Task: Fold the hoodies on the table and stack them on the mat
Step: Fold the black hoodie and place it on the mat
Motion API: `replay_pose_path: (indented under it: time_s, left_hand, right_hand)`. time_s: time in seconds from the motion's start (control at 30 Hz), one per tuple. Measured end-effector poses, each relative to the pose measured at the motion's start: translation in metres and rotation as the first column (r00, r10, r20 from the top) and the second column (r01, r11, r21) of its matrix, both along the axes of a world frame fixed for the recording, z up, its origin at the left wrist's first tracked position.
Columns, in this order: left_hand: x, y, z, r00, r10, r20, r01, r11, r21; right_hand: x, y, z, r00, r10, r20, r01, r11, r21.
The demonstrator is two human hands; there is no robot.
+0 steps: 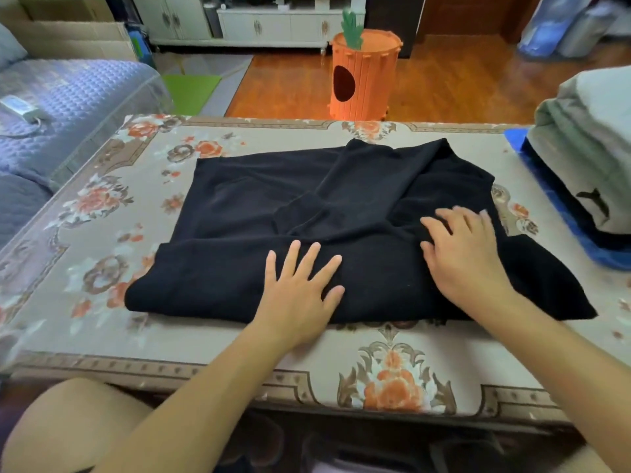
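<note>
A black hoodie (259, 206) lies partly folded across the middle of the floral table (102, 233), with a sleeve laid over its body. My left hand (300, 295) presses flat on its near folded edge, fingers spread and straight. My right hand (467, 257) rests flat on the cloth to the right, fingers straight. At the far right a blue mat (577, 230) carries a stack of folded hoodies (587, 131), grey on top of dark ones.
An orange carrot-shaped bin (363, 80) stands on the wooden floor beyond the table. A blue-covered sofa (51, 107) runs along the left side. My knee (68, 425) shows below the table's near edge.
</note>
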State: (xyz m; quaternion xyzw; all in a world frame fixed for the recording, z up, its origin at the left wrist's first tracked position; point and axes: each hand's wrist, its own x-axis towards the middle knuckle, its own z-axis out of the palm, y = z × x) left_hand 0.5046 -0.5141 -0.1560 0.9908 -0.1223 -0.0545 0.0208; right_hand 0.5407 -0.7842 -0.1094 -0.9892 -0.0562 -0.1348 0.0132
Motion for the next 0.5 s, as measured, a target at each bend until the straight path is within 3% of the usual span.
replay_pose_path:
  time_s: [0.07, 0.2, 0.27, 0.33, 0.4, 0.5]
  left_hand:
    - [0.002, 0.001, -0.002, 1.0, 0.003, 0.023, -0.003, 1.0, -0.013]
    - [0.004, 0.0, 0.003, 0.999, -0.029, -0.032, 0.029, 1.0, -0.006]
    - [0.01, 0.015, 0.01, 0.995, -0.088, -0.042, 0.084, 0.993, -0.083]
    - [0.011, 0.045, 0.017, 0.993, -0.104, 0.054, 0.11, 0.987, -0.119]
    - [0.007, 0.094, 0.016, 0.996, 0.021, 0.083, -0.018, 0.999, -0.036]
    - [-0.004, 0.151, 0.008, 0.978, 0.188, -0.089, -0.181, 0.98, 0.084]
  right_hand:
    - [-0.029, -0.002, 0.004, 0.997, 0.07, 0.017, -0.069, 0.997, -0.045]
    - [-0.039, -0.04, -0.015, 0.905, -0.13, -0.406, 0.134, 0.991, -0.02]
    - [-0.027, -0.047, -0.019, 0.876, -0.169, -0.452, 0.174, 0.984, -0.032]
    - [-0.022, -0.046, -0.015, 0.863, -0.183, -0.471, 0.171, 0.983, -0.067]
    - [-0.019, -0.045, -0.013, 0.837, -0.211, -0.505, 0.177, 0.977, -0.115]
    - [-0.014, -0.036, -0.013, 0.817, -0.256, -0.516, 0.214, 0.967, -0.142]
